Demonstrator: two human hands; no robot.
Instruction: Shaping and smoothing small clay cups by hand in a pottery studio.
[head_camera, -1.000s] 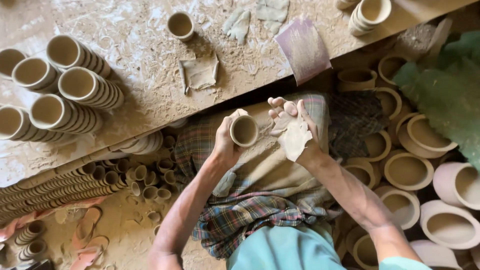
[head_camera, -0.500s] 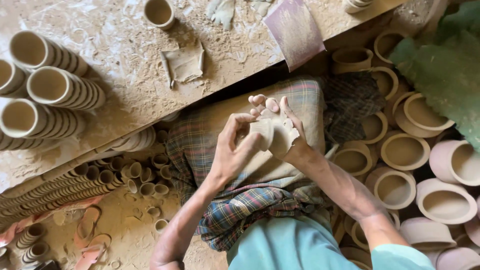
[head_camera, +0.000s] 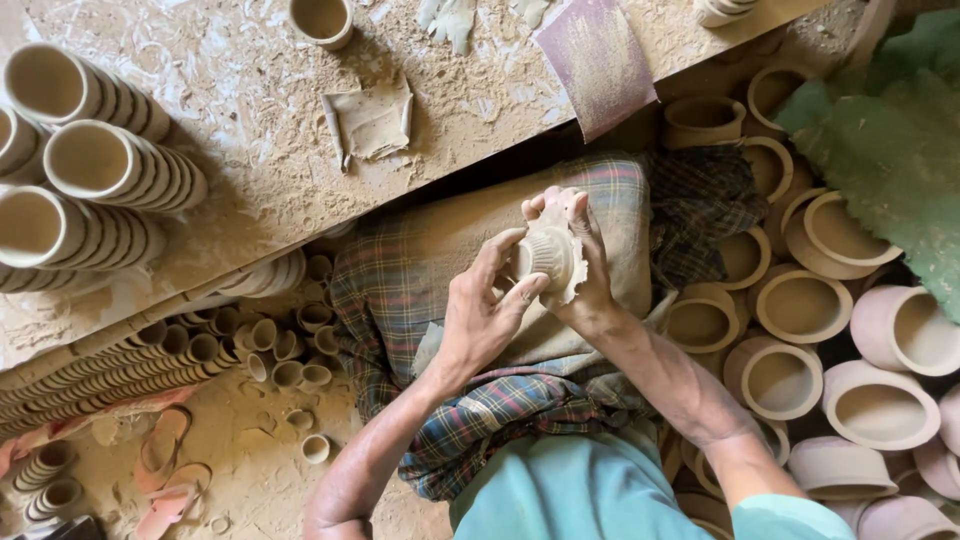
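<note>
Over the lap: both hands meet above a checked cloth (head_camera: 400, 290), below the dusty wooden board (head_camera: 250, 190).
Surroundings: stacked cups (head_camera: 110, 165) lie on the board at left; wide clay bowls (head_camera: 800, 300) crowd the right; a sandpaper sheet (head_camera: 595, 60) hangs over the board's edge.
Obstruction: fingers hide much of the cup.
Clay cup (head_camera: 545, 255): pale, ribbed, lying sideways (mouth not visible).
Left hand (head_camera: 485, 315): fingers grasp the cup's side.
Right hand (head_camera: 580, 270): presses a pale scrap (head_camera: 575, 280) against the cup.
</note>
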